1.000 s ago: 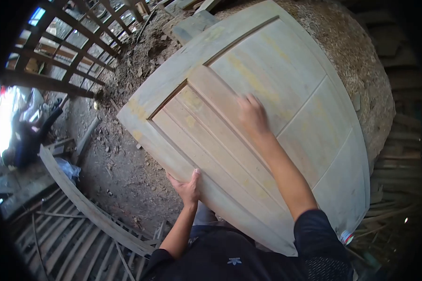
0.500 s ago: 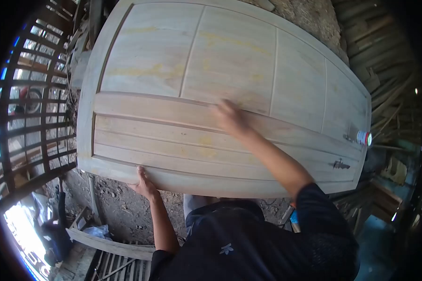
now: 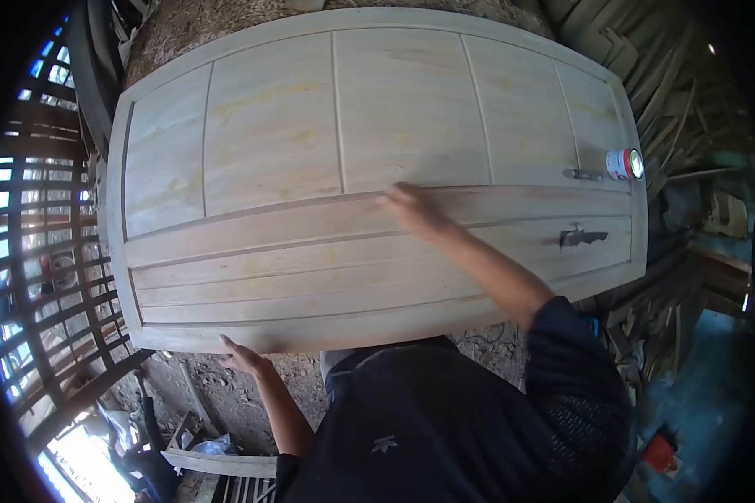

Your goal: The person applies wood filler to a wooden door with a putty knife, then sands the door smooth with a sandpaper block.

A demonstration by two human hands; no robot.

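Note:
A pale wooden door [image 3: 403, 142] with grooved panels and yellowish patches lies flat in front of me. My right hand [image 3: 413, 211] presses on the rail between the wide and narrow panels, fingers bent and together; I cannot tell what, if anything, is under them. At the near edge, toward the left, my left hand [image 3: 245, 359] grips the door's rim with the thumb up against it and the other fingers lower. On the door's right end stand a small red-and-white can [image 3: 619, 164] and a flat scraper-like tool [image 3: 583, 175]. Nearer me lies a dark, ragged-edged scrap [image 3: 583, 238].
Slatted wooden lattice [image 3: 54, 251] rises on the left. Wood strips [image 3: 671, 126] are piled at the right, beyond the door's end. Bare, littered ground [image 3: 235, 398] shows below the near edge, with a plank [image 3: 218, 464] at lower left. A red object [image 3: 659, 453] sits lower right.
The view has shifted, so the door now appears more level and farther left. My right hand has moved along the rail toward the door's right end; my left hand stays at the near edge.

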